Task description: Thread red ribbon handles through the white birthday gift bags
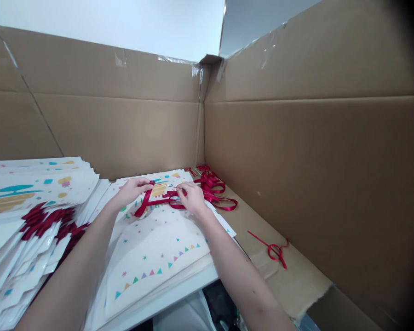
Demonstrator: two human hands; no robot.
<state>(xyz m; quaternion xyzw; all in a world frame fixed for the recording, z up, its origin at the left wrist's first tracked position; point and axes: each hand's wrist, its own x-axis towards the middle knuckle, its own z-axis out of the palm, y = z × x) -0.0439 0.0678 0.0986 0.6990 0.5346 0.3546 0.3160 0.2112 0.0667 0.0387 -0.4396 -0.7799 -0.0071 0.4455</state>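
Currently we pinch the crimson satin ribbon (155, 197) narrowly in the left hand (134, 191) and right hand (192, 197), stretched across the printed paper bag (155, 262). Slack loops could snag the loose ribbon bundle (210, 186) just beside the right hand, and excess tension could crease the bag; the ribbon runs directly between both hands

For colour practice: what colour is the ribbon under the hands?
The ribbon is deep red, as the head view shows.

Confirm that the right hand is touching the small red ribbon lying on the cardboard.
No, the small red ribbon lies on the cardboard, apart from the right hand, which is on a wider red ribbon.
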